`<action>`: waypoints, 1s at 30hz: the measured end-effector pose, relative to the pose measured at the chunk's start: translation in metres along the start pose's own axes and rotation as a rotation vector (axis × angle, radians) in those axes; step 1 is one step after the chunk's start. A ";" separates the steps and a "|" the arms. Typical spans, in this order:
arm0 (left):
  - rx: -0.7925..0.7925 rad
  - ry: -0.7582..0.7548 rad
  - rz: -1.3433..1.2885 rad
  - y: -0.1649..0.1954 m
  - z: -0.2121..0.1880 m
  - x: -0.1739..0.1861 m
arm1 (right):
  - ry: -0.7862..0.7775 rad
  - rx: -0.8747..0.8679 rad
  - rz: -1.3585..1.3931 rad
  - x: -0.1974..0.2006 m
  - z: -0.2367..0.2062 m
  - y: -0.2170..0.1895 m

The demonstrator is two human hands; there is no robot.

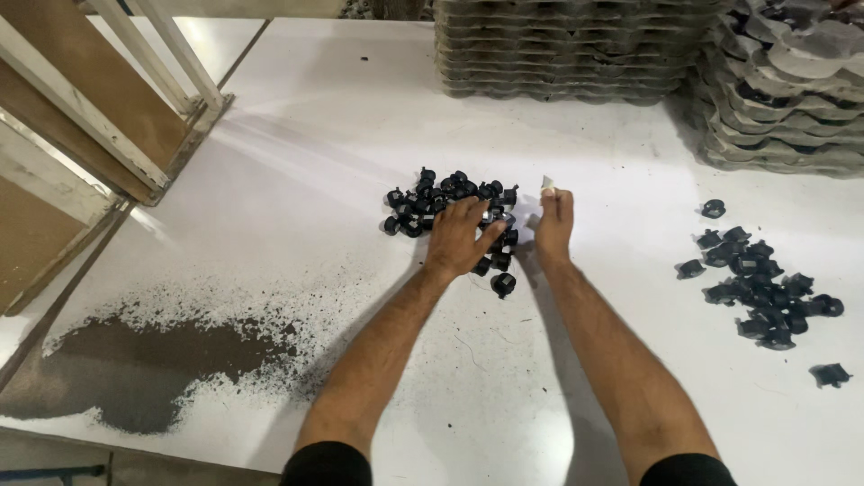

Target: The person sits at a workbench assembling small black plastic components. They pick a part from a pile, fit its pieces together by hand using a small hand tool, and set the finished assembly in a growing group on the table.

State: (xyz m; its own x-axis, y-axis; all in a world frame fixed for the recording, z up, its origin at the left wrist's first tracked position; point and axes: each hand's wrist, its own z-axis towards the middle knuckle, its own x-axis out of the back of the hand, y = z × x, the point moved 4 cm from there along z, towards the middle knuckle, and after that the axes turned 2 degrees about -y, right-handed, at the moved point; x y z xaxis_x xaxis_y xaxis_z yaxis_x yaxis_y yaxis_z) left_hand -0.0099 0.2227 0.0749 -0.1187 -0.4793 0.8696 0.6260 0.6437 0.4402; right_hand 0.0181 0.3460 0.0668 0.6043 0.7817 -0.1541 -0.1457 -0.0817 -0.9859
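I see my left hand (461, 236) spread over the black parts pile (432, 196) mid-frame, hiding some. My right hand (553, 220) pinches a small pale blade (546, 184) pointing up-frame; its grip hides the lower end.

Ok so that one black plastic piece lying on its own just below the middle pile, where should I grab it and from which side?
Probably from above, with the left hand, pinching the lone black piece across its rounded body. It lies loose on the white table, a little apart from the pile, so fingertips should have room on either side. Its finer shape is too small to tell.
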 end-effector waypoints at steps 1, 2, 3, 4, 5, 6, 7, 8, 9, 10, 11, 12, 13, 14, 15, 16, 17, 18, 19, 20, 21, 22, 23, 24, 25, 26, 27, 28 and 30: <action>-0.029 0.116 0.007 -0.006 -0.003 0.008 | -0.040 0.028 0.007 0.005 0.006 0.000; -0.066 0.225 0.024 -0.023 0.004 0.010 | -0.071 0.054 0.026 0.009 0.024 0.010; -0.013 0.271 0.005 -0.039 0.006 0.020 | -0.121 0.150 -0.003 0.012 0.032 0.007; 0.042 0.312 -0.020 -0.058 0.006 0.028 | -0.167 0.241 -0.039 0.013 0.037 0.006; 0.106 0.330 -0.189 -0.076 0.006 0.034 | -0.217 0.340 -0.071 0.011 0.041 0.004; 0.168 0.349 -0.360 -0.094 0.008 0.040 | -0.210 0.178 -0.019 0.010 0.048 0.011; 0.182 0.358 -0.564 -0.107 0.012 0.043 | -0.199 0.022 0.036 0.006 0.053 0.018; 0.196 0.362 -0.770 -0.117 0.018 0.045 | -0.187 -0.135 0.091 -0.001 0.056 0.023; 0.177 0.322 -0.864 -0.121 0.028 0.043 | -0.193 -0.162 0.117 -0.010 0.059 0.024; 0.157 0.275 -0.957 -0.123 0.037 0.042 | -0.193 -0.190 0.146 -0.019 0.061 0.024; 0.137 0.226 -1.050 -0.123 0.047 0.039 | -0.194 -0.218 0.175 -0.026 0.064 0.025; 0.165 0.157 -1.027 -0.121 0.058 0.038 | -0.246 -0.172 0.133 -0.036 0.068 0.020; 0.197 0.094 -1.006 -0.119 0.066 0.036 | -0.304 -0.130 0.084 -0.046 0.071 0.018; 0.225 0.034 -0.982 -0.117 0.074 0.034 | -0.364 -0.084 0.037 -0.055 0.074 0.016; 0.242 -0.024 -0.960 -0.114 0.081 0.035 | -0.413 -0.046 0.014 -0.062 0.077 0.013; 0.266 -0.087 -0.934 -0.110 0.085 0.033 | -0.459 -0.015 -0.006 -0.068 0.078 0.013; 0.214 -0.121 -0.889 -0.103 0.090 0.034 | -0.503 0.018 -0.026 -0.072 0.080 0.012; 0.163 -0.155 -0.844 -0.096 0.094 0.033 | -0.514 -0.011 -0.042 -0.074 0.080 0.014; 0.109 -0.182 -0.796 -0.089 0.098 0.035 | -0.529 -0.034 -0.059 -0.077 0.080 0.013; 0.129 -0.175 -0.764 -0.087 0.095 0.035 | -0.544 -0.058 -0.079 -0.079 0.078 0.015; 0.151 -0.170 -0.730 -0.084 0.092 0.034 | -0.551 -0.059 -0.105 -0.078 0.075 0.014; 0.172 -0.160 -0.695 -0.082 0.088 0.034 | -0.561 -0.057 -0.130 -0.078 0.071 0.014; 0.083 -0.112 -0.650 -0.079 0.083 0.035 | -0.570 -0.045 -0.154 -0.078 0.068 0.012; -0.004 -0.068 -0.601 -0.075 0.076 0.035 | -0.601 0.014 -0.177 -0.078 0.065 0.009; -0.072 -0.037 -0.556 -0.073 0.066 0.032 | -0.631 0.050 -0.200 -0.076 0.059 0.009; -0.053 -0.060 -0.587 -0.076 0.055 0.027 | -0.668 0.068 -0.220 -0.076 0.051 0.013; -0.029 -0.075 -0.620 -0.081 0.042 0.024 | -0.726 -0.015 -0.143 -0.077 0.041 0.020; -0.009 -0.084 -0.648 -0.084 0.029 0.021 | -0.782 -0.092 -0.062 -0.078 0.033 0.024; 0.001 -0.066 -0.600 -0.092 0.001 0.013 | -0.858 -0.145 -0.023 -0.076 0.015 0.033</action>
State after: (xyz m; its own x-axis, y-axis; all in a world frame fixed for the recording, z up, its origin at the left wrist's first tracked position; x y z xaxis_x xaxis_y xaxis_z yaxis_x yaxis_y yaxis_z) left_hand -0.0700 0.1579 0.0463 -0.4986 -0.7209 0.4814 0.4342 0.2729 0.8585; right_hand -0.0446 0.2929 0.0469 -0.2016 0.9753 -0.0897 -0.0040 -0.0924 -0.9957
